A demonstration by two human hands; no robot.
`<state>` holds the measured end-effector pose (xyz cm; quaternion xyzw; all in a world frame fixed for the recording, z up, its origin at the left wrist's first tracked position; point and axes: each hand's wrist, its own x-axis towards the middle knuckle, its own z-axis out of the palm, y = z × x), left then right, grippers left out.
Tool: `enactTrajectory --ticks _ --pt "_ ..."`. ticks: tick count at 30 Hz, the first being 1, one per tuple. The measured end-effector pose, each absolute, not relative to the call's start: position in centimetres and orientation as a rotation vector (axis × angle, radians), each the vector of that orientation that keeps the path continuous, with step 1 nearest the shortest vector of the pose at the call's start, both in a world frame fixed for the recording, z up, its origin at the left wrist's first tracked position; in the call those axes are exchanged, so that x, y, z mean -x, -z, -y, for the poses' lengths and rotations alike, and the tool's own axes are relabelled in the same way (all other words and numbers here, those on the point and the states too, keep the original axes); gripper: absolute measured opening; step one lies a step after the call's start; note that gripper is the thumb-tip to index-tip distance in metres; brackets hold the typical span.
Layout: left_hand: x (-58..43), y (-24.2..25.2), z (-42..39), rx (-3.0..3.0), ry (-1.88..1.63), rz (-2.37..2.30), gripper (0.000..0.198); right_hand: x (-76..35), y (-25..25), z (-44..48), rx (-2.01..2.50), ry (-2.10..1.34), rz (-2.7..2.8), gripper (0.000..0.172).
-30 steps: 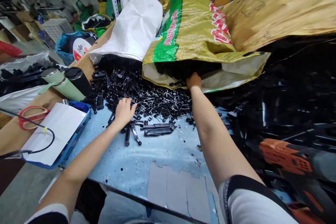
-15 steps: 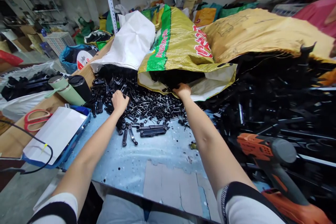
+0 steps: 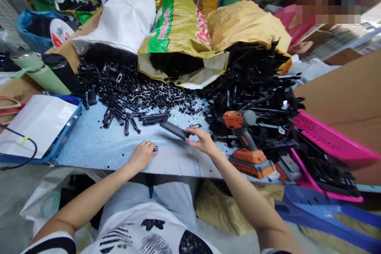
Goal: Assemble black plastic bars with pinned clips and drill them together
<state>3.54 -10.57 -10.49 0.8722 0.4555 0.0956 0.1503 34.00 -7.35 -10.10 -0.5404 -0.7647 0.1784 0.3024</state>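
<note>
My right hand [image 3: 203, 142] pinches one end of a long, flat black part [image 3: 175, 129], tilted above the blue table [image 3: 98, 139] and slightly blurred. My left hand [image 3: 142, 156] rests near the table's front edge, its fingers curled together. Small black pieces [image 3: 155, 148] show at its fingertips. Beyond the hands lies a heap of small black pieces and silver pins [image 3: 160, 96]. Black hinged parts [image 3: 131, 122] and a pair of longer black parts [image 3: 154, 118] lie in front of that heap.
An orange cordless drill [image 3: 242, 135] stands right of my right hand, before a large pile of black parts [image 3: 256, 95]. A pink basket [image 3: 333, 135] is farther right. Open sacks [image 3: 181, 27] line the back. A blue tray [image 3: 64, 131] and bottles [image 3: 49, 75] stand left. Another person [image 3: 293, 27] is back right.
My right hand has come out of the yellow-green sack's mouth and now holds a long black part. My left hand has drawn back from the heap to the front edge. The view has shifted right.
</note>
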Motion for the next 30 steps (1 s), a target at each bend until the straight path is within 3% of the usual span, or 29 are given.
enactTrajectory --ticks 7,12,15,18,22,25,30 --pt "-1.9 12.0 11.6 -2.496 -0.424 -1.374 0.024 -29.7 10.2 11.2 1.654 -0.222 2.484 0.049" --pt "-2.4 10.7 12.8 -2.144 -0.832 -1.295 0.029 -24.6 9.2 10.5 1.883 -0.306 2.330 0.042" --pt "-2.3 9.9 13.1 -1.968 -0.996 -1.282 0.029 -24.8 8.4 10.9 1.705 -0.450 2.416 0.041" --pt "-2.0 9.9 13.0 -1.886 -1.055 -1.320 0.029 -26.1 8.3 11.0 1.551 -0.275 2.548 0.048" --pt "-2.1 11.1 12.9 -1.794 -1.074 -1.340 0.030 -26.2 9.5 10.4 1.895 -0.138 2.171 0.053" --pt "-2.8 11.8 13.0 -1.708 -1.058 -1.315 0.031 -25.0 10.5 9.1 2.132 -0.211 1.881 0.071" --pt "-3.7 10.9 13.0 -1.401 -1.002 -1.251 0.038 -22.8 10.7 8.9 1.703 -0.797 1.656 0.048"
